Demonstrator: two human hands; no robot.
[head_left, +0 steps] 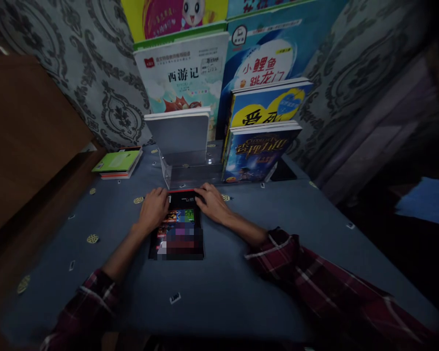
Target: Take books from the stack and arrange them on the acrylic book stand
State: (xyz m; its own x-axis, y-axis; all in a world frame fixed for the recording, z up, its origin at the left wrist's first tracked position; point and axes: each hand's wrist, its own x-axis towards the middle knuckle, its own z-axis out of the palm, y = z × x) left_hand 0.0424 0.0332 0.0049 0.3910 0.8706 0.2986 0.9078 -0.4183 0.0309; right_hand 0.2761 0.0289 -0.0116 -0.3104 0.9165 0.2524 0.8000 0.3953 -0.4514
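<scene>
A thin black book (179,216) with a red top edge and small colourful pictures lies on the table, just in front of a clear book stand (195,174). My left hand (154,209) grips its upper left corner with bent fingers. At the upper right corner, my right hand (212,204) has its thumb and fingers closed on the edge. The lower part of the cover is blurred out. Behind the book, the stand holds a book with a plain grey back (181,139) and a dark blue book (258,153).
A blue-yellow book (267,107) stands behind the dark blue one. Larger books, including a white one (183,68) and a teal one (263,53), rise at the back. A small stack with a green book (119,161) lies at left. A patterned cloth covers the table (219,302).
</scene>
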